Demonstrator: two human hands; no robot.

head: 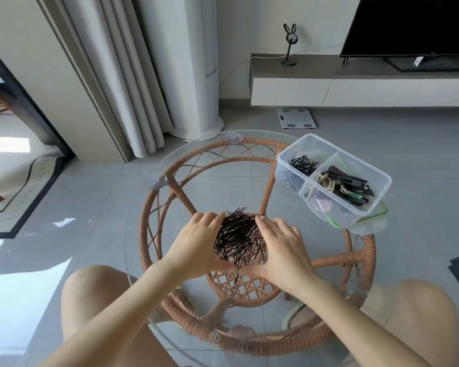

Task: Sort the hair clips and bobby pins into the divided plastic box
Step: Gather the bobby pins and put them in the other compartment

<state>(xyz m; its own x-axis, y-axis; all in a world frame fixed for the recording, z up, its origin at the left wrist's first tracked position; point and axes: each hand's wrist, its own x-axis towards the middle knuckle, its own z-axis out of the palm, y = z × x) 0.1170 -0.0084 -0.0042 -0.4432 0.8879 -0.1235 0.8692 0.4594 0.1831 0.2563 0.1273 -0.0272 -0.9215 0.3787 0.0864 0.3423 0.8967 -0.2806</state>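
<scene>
Left hand (196, 242) and right hand (284, 247) cupped around a bobby pin heap (239, 241) on the glass table (196, 186).

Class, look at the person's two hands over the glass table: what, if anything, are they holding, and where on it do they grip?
Both hands, left hand and right hand, cup a pile of black bobby pins from its two sides, gathering it between the palms.
</scene>
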